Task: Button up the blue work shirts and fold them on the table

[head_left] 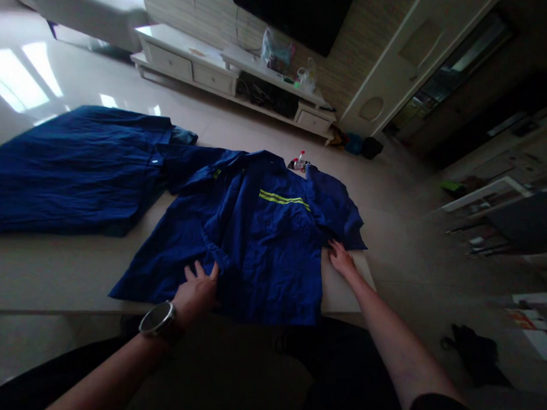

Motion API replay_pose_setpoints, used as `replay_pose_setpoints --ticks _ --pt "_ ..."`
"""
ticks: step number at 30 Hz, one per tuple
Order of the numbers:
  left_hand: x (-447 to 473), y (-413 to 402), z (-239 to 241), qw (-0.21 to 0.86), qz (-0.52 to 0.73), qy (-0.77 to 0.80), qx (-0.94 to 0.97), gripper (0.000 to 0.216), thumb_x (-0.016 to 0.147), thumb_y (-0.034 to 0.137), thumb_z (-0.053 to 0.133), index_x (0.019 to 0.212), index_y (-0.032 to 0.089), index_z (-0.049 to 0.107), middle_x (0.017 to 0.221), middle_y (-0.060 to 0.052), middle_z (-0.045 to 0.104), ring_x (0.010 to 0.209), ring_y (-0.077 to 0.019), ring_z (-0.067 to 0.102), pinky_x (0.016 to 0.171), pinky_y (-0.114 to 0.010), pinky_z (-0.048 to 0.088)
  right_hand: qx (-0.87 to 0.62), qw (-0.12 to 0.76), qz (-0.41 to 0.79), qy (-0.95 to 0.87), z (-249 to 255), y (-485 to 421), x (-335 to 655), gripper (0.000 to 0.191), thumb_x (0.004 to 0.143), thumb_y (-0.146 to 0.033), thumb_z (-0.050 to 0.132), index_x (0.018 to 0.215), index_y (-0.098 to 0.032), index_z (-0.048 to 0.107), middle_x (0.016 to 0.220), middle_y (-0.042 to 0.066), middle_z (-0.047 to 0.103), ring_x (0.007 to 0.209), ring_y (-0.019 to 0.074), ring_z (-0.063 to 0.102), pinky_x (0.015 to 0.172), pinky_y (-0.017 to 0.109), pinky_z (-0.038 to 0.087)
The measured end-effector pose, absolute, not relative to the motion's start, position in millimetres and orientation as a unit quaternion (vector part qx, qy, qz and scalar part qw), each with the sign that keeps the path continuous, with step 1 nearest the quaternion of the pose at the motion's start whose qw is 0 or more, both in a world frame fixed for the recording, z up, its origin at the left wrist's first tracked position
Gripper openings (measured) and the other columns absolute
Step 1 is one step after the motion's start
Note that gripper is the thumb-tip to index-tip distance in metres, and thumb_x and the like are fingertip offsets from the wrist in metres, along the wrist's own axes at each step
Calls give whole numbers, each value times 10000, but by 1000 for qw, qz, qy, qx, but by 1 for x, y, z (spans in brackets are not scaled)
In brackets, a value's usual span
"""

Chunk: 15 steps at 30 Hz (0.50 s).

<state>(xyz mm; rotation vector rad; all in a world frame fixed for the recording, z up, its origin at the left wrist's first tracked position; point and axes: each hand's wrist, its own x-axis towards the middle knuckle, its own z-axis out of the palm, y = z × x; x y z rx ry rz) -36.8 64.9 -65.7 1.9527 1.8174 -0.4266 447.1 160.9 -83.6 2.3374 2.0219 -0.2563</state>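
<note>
A dark blue work jacket [275,249] with a yellow-green and grey stripe across the chest lies spread on a pale table [342,291]. Its front is open and its sleeves reach out to both sides. My left hand [198,289], wearing a round watch [157,317] on the wrist, rests on the jacket's lower front with fingers spread. At the right side, my right hand [340,258] lies by the sleeve's lower edge, fingers stretched out and touching the cloth. More blue garments [79,172] lie on the table's left part, partly touching the jacket's left sleeve.
Beyond the jacket's collar stands a clear bottle with a red cap [302,158]. A white TV cabinet [171,60] holding plastic bags runs along the far wall beneath a dark TV [291,9]. To the right are a chair [530,217] and a dark item [474,350] on the floor.
</note>
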Motion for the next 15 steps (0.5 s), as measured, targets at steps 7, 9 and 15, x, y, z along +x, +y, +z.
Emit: replay_pose_setpoints --ticks 7,9,15 --pt "-27 60 -60 192 -162 675 694 1040 764 270 819 1658 175 296 1658 -372 206 1506 -598 250 922 -619 572 728 -5 -39 684 -56 119 414 537 978 -303 458 1495 -194 555 1626 116 453 1566 322 260 1251 489 313" --pt "-27 59 -60 196 -151 680 690 1043 771 286 818 1663 190 285 1669 -355 200 1513 -592 244 926 -626 570 707 -11 -49 706 -63 99 381 600 982 -478 496 1539 -255 498 1685 70 359 1578 366 210 1242 547 313" --pt "-32 58 -49 229 -132 675 689 1174 693 279 911 1667 197 261 1677 -363 160 1527 -585 216 959 -588 571 729 81 -159 661 -89 65 312 703 972 -660 439 1617 -392 358 1748 55 198 1568 430 230 1164 657 338"
